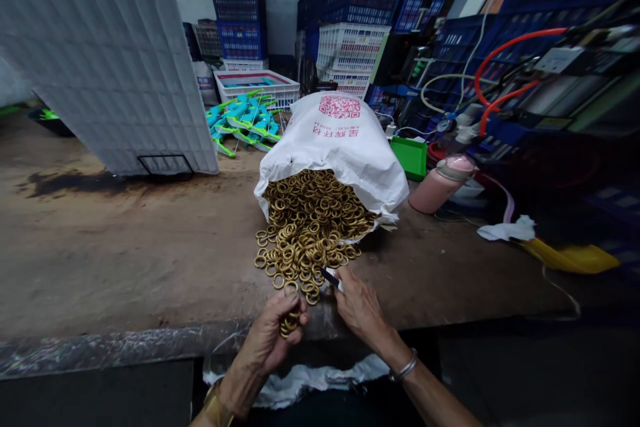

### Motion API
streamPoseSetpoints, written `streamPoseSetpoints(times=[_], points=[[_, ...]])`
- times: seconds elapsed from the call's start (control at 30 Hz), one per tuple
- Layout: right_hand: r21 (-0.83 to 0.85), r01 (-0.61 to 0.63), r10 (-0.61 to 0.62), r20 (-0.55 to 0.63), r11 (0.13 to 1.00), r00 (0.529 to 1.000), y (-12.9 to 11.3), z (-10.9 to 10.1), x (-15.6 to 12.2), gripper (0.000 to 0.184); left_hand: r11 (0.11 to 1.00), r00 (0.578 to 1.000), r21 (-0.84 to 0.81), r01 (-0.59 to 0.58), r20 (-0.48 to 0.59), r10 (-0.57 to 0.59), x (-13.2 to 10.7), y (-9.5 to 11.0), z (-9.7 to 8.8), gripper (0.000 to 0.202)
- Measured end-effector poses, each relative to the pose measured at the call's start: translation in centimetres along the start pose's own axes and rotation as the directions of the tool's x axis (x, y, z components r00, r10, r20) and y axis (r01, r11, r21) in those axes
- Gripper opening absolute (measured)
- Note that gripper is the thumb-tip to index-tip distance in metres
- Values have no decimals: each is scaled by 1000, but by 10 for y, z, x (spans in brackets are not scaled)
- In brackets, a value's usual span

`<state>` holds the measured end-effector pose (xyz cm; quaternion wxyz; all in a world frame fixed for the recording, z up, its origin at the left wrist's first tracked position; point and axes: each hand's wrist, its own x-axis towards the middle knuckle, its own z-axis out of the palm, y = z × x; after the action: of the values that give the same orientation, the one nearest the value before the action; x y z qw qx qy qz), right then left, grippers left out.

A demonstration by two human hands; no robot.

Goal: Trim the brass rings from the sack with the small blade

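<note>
A scuffed brown worktable (150, 247) spreads in front of you, its worn front edge nearest your body. Your left hand (280, 327) is curled, thumb against fingers, around several brass-coloured rings (289, 325); whether it also grips the ring at its thumb tip, you cannot tell from here. Your right hand (360, 303), a silver bangle (405, 367) on its wrist, pinches a slim dark tool (330, 277) that points into the near side of the loose ring pile (300, 247); whether its tip touches a ring is unclear. Just beyond, the pile runs back into the open mouth of a white sack (335, 147) lying on its side, printed in red. Right of the sack you have a pink bottle (435, 187), tilted, and behind it a green tray (409, 157). To the sack's left lie turquoise-and-green plastic pieces (245, 120), with a grey ribbed panel (125, 60) standing farther left. Behind those pieces sits a white crate (260, 90), and at the back rise stacked blue crates (243, 13).
</note>
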<state>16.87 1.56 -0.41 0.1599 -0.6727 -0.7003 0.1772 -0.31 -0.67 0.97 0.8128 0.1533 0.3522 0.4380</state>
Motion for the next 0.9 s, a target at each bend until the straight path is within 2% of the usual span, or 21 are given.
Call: streamPoseSetpoints(times=[0.13, 0.27, 0.4, 0.5, 0.57, 0.67, 0.73, 0.77, 0.83, 0.9], points=[[280, 80, -82, -4, 957, 997, -7, -6, -2, 11, 966, 990, 241, -96, -74, 116, 5, -8, 8, 29], [386, 188, -194, -25, 903, 981, -21, -12, -8, 7, 859, 974, 498, -116, -110, 196, 7, -12, 14, 32], [480, 178, -194, -17, 859, 981, -29, -13, -9, 10, 829, 966, 540, -146, -104, 238, 7, -10, 16, 33], [573, 68, -87, 6, 817, 996, -30, -10, -7, 18, 791, 935, 564, -236, -91, 343, 6, -9, 16, 28], [650, -58, -20, 111, 758, 994, -30, -6, -7, 25, 739, 910, 600, -305, -45, 413, 5, -8, 17, 23], [759, -281, 29, 328, 587, 944, -29, 1, -9, 35, 642, 883, 664, -382, 59, 465, 4, -7, 18, 22], [798, -366, 56, 388, 479, 920, -28, 4, -10, 36, 605, 876, 686, -403, 99, 472, 4, -7, 19, 22], [809, -370, 73, 381, 457, 922, -28, 5, -10, 36, 610, 881, 684, -400, 104, 461, 4, -7, 20, 21], [806, -315, 97, 309, 501, 946, -27, 5, -8, 32, 671, 911, 651, -354, 76, 406, 5, -7, 20, 19], [772, -219, 90, 206, 597, 974, -27, 2, -6, 28, 751, 946, 600, -275, 28, 324, 4, -8, 21, 18]])
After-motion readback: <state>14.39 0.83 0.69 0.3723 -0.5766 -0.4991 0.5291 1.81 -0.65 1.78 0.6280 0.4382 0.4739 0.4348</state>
